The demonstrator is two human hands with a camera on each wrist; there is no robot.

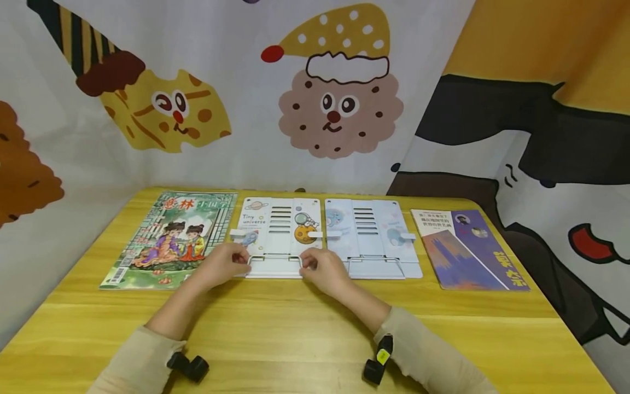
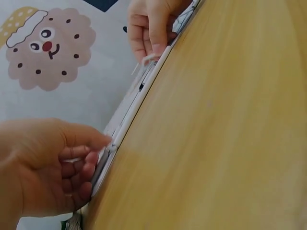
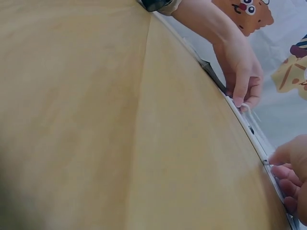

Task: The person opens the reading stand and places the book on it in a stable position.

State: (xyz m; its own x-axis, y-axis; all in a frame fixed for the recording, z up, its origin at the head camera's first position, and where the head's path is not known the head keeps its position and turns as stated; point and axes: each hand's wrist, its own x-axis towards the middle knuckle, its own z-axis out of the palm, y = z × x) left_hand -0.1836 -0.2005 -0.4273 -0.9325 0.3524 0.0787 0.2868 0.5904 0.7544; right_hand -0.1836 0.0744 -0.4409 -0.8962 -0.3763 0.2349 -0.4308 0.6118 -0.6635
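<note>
A white book stand (image 1: 280,221) with space drawings lies flat on the table, a wire page holder along its near edge. At the left end of that wire (image 1: 275,256), my left hand (image 1: 223,264) pinches it between thumb and fingers. My right hand (image 1: 326,269) pinches the wire's right end in the same way. In the left wrist view the left hand (image 2: 53,165) is close up at the stand's edge, with the right hand (image 2: 152,26) farther along. The right wrist view shows the left hand (image 3: 242,72) beyond the right hand (image 3: 292,175).
A second pale book stand (image 1: 364,224) lies just right of the first. A green illustrated magazine (image 1: 172,241) is at the left, a purple book (image 1: 470,249) at the right. Behind the yellow wooden table (image 1: 275,339) hangs a cartoon-print curtain (image 1: 246,82).
</note>
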